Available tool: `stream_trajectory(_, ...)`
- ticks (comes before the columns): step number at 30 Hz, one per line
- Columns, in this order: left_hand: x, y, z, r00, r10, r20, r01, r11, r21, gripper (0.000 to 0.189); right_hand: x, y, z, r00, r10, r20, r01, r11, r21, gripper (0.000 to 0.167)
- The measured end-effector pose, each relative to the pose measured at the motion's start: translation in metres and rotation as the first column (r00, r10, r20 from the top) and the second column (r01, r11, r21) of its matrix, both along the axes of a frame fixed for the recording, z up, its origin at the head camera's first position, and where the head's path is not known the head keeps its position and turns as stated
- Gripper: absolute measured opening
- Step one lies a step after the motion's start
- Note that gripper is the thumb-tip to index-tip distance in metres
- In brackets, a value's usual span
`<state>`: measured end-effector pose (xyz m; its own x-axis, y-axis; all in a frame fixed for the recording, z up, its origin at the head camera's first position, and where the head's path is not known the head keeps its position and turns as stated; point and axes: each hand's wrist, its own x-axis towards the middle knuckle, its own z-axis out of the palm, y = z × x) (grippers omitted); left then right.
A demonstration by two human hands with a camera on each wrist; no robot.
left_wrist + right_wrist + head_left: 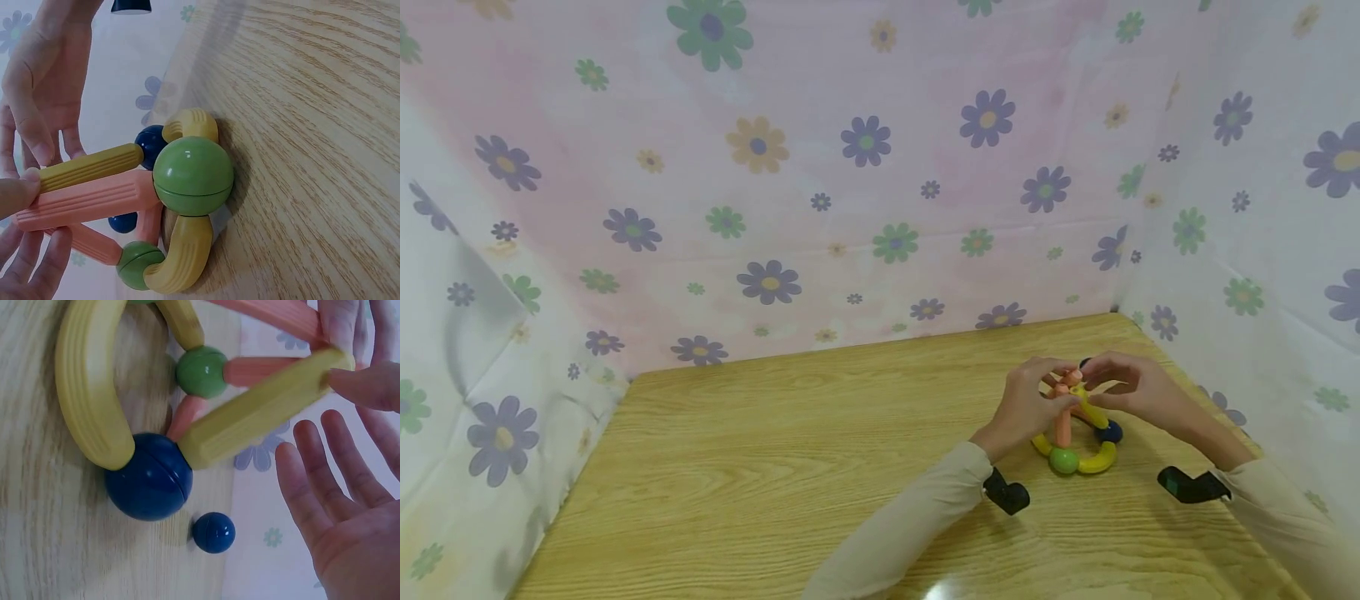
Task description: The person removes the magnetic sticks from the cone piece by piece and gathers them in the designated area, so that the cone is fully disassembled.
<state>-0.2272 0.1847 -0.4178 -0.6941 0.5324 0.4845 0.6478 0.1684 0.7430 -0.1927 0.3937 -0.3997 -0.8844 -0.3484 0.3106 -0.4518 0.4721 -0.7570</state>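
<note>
A toy frame of ribbed rods and balls stands on the table. Curved yellow rods (90,387), green balls (192,175) and a blue ball (150,477) form its ring. Pink rods (94,195) and a straight yellow rod (256,412) lean upward toward each other. My left hand (1024,406) pinches the tops of the pink rods, thumb on one side and fingers curled beneath. My right hand (1138,393) touches the yellow rod's upper end with its thumb; its other fingers (340,456) stretch out apart from the rod.
Another blue ball (214,532) lies on the table behind the frame, partly hidden by my right hand in the head view. The wooden table (775,467) extends to the left. Flowered cloth (865,200) walls rise behind and on both sides.
</note>
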Motion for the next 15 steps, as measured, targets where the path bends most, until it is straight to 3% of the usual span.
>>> stream_trajectory(9,-0.002,-0.002,0.0,0.999,-0.035,0.003,0.035,0.999,0.009,0.04,0.009,-0.014,-0.006,0.994,-0.081,-0.068,0.084,0.995,0.047,0.043)
stream_trajectory(15,-0.002,-0.004,0.001,0.999,-0.044,-0.006,0.044,0.999,-0.015,0.041,0.011,-0.016,-0.005,0.988,-0.097,-0.119,0.106,0.992,0.067,0.045)
